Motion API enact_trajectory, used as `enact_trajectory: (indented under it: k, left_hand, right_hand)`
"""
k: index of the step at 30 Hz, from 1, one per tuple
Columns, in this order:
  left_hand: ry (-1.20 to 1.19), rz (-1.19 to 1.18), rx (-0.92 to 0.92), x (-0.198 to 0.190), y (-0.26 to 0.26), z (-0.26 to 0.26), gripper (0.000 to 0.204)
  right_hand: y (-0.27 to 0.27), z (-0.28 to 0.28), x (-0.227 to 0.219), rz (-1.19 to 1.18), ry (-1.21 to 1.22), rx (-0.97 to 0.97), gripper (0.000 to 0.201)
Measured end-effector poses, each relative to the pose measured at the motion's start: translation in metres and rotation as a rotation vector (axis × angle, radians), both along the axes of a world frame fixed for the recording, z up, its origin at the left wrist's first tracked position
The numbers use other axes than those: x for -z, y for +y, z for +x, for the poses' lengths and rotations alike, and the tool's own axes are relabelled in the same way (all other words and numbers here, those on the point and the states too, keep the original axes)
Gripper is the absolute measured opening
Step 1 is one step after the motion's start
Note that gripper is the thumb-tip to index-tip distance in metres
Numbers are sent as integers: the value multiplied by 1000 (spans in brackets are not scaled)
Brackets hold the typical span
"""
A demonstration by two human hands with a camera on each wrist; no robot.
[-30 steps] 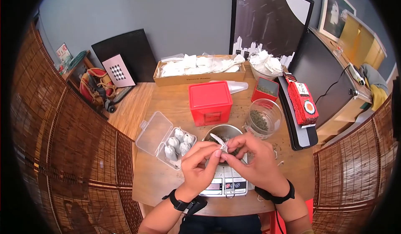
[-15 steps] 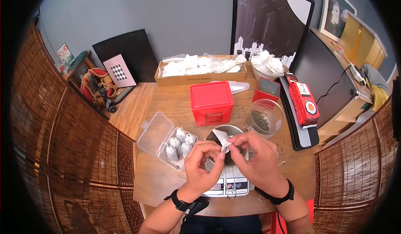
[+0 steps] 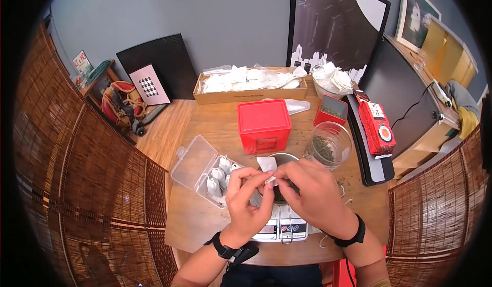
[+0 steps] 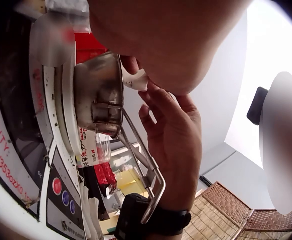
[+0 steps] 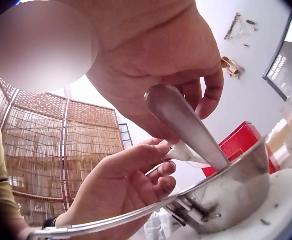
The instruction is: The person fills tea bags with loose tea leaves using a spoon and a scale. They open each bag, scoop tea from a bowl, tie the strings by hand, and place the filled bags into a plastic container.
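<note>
Left hand [image 3: 247, 209] and right hand [image 3: 316, 192] pinch a white pouch [image 3: 266, 164] above the metal pot [image 4: 98, 92], the red tin [image 3: 264, 125] beyond its rim.

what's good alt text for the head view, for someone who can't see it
A person's left hand and right hand pinch a small white pouch over a metal pot on a digital scale. To the left, filled pouches sit in an open clear plastic box; behind are a red canister, a clear jar of dried leaves and a cardboard box of white bags.

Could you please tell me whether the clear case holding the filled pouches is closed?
No, its lid is swung open beside the pouches.
</note>
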State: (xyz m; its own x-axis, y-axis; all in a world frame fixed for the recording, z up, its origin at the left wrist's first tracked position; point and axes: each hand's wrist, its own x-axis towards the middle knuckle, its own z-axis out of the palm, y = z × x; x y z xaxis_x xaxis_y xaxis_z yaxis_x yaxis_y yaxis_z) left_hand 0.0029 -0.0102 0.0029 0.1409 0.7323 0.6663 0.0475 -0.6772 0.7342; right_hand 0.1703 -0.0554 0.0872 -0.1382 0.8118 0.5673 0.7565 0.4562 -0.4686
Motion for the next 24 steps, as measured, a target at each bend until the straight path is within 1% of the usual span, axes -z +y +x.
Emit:
enact_trajectory:
  k: [3,6,10,12,14,15,16,17,18,20,21,22,24]
  left_hand:
    - [11,-41,-36,-4,-2,-1,27]
    - [-3,-88,-9,-6,-3,-2,24]
    - [-9,-72,4,-3,-2,-1,20]
    - [-73,-154,12,0,-2,1,21]
    - [-101,-192,27,1,-3,1,20]
    - [-131,-229,38,1,-3,0,20]
    - [-131,-230,41,0,-3,0,20]
    - [-180,-295,54,-2,-3,0,19]
    - [-231,-361,66,-3,-3,0,18]
    - [-259,-375,73,0,-1,0,17]
    - [-295,-420,71,-1,0,1,16]
    - [-333,-465,69,-2,0,2,15]
    - [-363,-489,71,-3,-1,3,15]
  right_hand:
    - [2,0,1,5,1,9,15]
    - [3,3,3,10,13,20,16]
    - [4,5,5,12,59,28,18]
    - [3,6,5,16,82,34,19]
    - [1,7,2,-41,165,25,16]
    - [0,9,-1,-40,165,29,16]
    - [-3,14,-7,-74,231,37,15]
    - [-7,19,-12,-109,297,45,15]
    - [-11,27,-15,-110,296,47,15]
    - [-21,48,-20,-190,201,100,16]
    - [-27,57,-23,-281,201,59,29]
    - [-33,66,-19,-284,195,55,29]
    - [-43,78,-7,-469,131,-86,43]
